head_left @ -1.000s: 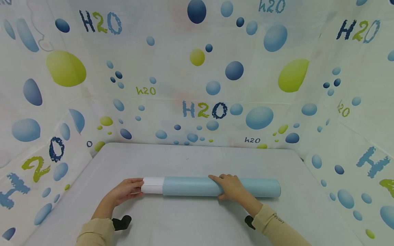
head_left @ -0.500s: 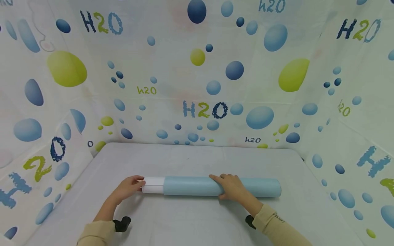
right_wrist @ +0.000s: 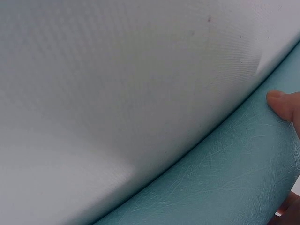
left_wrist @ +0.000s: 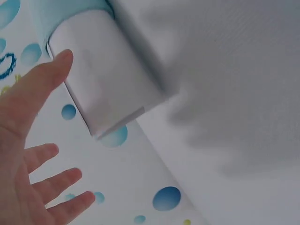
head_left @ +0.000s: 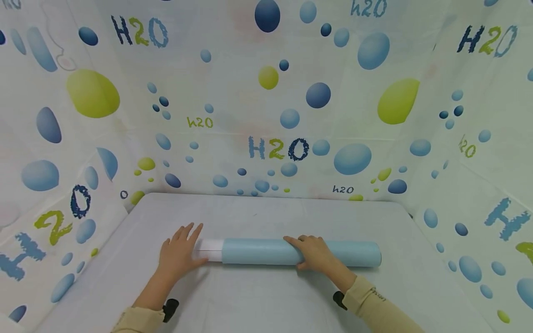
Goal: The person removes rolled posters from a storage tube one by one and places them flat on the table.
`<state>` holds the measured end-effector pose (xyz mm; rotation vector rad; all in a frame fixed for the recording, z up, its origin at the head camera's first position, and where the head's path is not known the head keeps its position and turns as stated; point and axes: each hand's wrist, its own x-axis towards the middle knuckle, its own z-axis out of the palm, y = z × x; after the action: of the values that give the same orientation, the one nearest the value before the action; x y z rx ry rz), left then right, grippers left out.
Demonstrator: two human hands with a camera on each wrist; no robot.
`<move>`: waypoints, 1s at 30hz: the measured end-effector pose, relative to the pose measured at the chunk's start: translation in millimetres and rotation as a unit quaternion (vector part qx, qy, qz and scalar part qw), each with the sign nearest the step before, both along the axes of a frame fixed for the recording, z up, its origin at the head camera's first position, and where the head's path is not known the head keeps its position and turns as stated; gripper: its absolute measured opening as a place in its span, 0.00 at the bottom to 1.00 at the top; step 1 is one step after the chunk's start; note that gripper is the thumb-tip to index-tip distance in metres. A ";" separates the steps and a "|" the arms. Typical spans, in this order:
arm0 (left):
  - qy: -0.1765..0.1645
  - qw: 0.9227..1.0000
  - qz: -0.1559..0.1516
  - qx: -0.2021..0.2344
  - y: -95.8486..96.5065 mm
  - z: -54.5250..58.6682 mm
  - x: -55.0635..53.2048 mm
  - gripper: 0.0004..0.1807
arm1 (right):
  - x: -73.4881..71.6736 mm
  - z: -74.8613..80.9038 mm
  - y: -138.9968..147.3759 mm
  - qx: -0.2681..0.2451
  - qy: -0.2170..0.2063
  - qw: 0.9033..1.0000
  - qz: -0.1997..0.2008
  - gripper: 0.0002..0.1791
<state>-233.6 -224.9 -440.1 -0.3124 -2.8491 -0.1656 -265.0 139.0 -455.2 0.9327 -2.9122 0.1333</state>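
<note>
Nearest, below both sets of fingers, are the beige left sleeve (head_left: 138,322) and the beige right sleeve (head_left: 376,303), the right one with small dark lettering near its cuff. A black piece (head_left: 170,310) shows beside the left wrist, and another black piece (head_left: 339,299) beside the right one.

Ahead of the sleeves, the left hand (head_left: 178,254) has its fingers spread and relaxed, gripping nothing. Its thumb reaches to the near edge of a white cylinder (head_left: 212,250), though whether it touches is unclear. The right hand (head_left: 314,255) grips a light-blue roll (head_left: 258,252), fingers curled over its top and thumb on its near side.

The roll lies lengthwise on a white tabletop (head_left: 258,296) and runs under the right fingers to an end well beyond them on the right. Between the two hands, the white cylinder sticks out of its left end, a line running along it. The right wrist view shows fine creases in the blue surface beside the fingers.

Farthest, beyond all the fingers, hangs a white curtain (head_left: 233,78) printed with blue and lime drops and "H2O".
</note>
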 end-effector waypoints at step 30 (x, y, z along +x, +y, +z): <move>-0.008 0.995 -0.086 -0.054 40.7 -25.5 -18.7 0.51 | -2.6 -5.1 1.4 0.008 0.003 1.000 -0.003 0.44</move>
<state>-252.2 -184.2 -465.6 -0.5819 -2.8504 -0.0485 -267.7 140.4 -460.3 0.9254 -2.9137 0.1069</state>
